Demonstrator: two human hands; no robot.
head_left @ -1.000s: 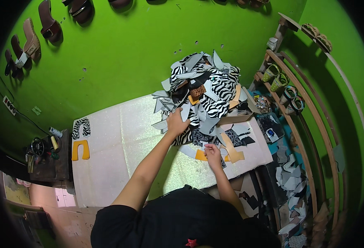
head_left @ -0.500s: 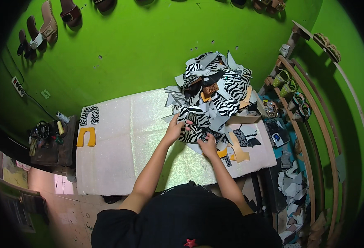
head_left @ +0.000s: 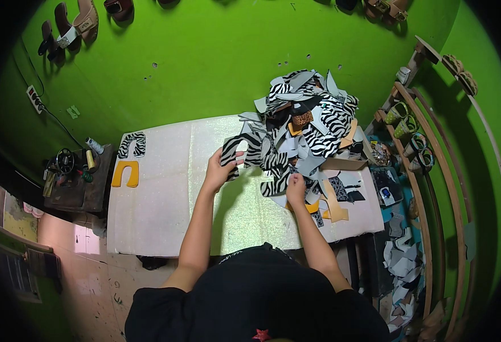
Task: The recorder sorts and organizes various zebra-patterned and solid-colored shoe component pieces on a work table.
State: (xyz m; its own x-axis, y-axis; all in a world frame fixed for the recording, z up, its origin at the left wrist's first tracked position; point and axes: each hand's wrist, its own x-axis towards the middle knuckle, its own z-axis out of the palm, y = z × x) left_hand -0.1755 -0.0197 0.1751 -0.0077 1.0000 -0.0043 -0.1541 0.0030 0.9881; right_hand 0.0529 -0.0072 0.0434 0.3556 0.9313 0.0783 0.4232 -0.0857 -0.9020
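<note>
My left hand (head_left: 218, 171) is closed on a zebra-print U-shaped cutout (head_left: 231, 149), raised a little over the worktable. My right hand (head_left: 296, 191) has its fingers curled at the edge of a second zebra-print piece (head_left: 274, 185), which lies against the front of a scrap heap (head_left: 321, 130). The two pieces overlap near the middle, so I cannot tell whether they are apart. At the table's far left lie a zebra-print U-shaped cutout (head_left: 141, 149) and, just nearer, a yellow U-shaped one (head_left: 117, 175).
The worktable (head_left: 159, 211) has a pale sheet over it. An open cardboard box (head_left: 344, 164) stands beside the heap. Thread spools (head_left: 95, 146) sit on a dark side stand at left. A wooden rack (head_left: 421, 134) with sandals (head_left: 397, 112) bounds the right; scraps (head_left: 401, 256) lie below it.
My left hand has moved left, drawing the zebra-print cutout away from the heap. My right hand has shifted slightly, its fingers now closed at the other piece. The whole view has shifted a little.
</note>
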